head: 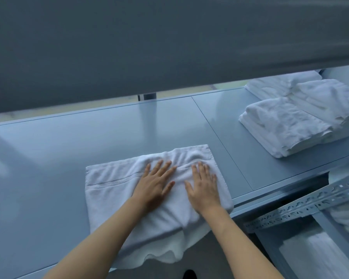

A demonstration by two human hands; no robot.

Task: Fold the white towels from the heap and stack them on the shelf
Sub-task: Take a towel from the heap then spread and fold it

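Note:
A white towel (113, 190) lies partly folded on the grey metal shelf (48, 168), its near edge hanging over the shelf's front. My left hand (155, 184) and my right hand (205, 186) press flat on the towel's right half, side by side, fingers spread. Neither hand grips anything. At the far right of the shelf stands a stack of folded white towels (284, 127), with more folded towels (280, 85) behind it.
An upper shelf board (169, 37) hangs low over the back of the working surface. A perforated metal upright (310, 204) slants across at the right, with more white towels (318, 256) on a lower level beneath it. A dark shoe tip (189, 274) shows at the bottom.

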